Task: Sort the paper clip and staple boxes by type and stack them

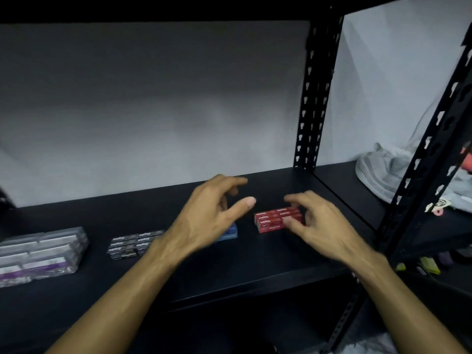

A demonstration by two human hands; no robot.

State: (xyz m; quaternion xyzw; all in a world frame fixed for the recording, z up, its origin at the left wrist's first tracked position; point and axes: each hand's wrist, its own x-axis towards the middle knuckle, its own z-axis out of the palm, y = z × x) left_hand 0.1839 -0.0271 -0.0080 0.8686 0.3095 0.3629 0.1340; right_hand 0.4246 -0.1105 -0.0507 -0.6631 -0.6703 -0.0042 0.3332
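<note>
Nearest, two bare forearms reach in over the black shelf [255, 261]. Landmark: the red staple boxes [275, 219], stacked as one block. The right hand [324, 226] sits at that block's right end, fingers curved over its top and thumb at the front face; contact looks light and motion blur hides whether it actually pinches, so cannot tell if that grip is clamped. The left hand [212, 215] hovers just left of the red block, fingers and thumb spread apart, holding nothing. Under its palm, a blue box [231, 232] shows only partly. Likely reason for the pose: squaring up the red stack from both ends, or reaching for the blue one next.

Further left of the red block, a black staple boxes group [132, 244] lies packed in a tidy rectangle, then the clear paper clip boxes [40, 251] stacked at the far left. Types look mostly separated already.

Behind the red block: a plain grey-white wall. To its right: a perforated black upright [315, 98], then a pale bundled cloth [383, 167] on the adjoining shelf.
</note>
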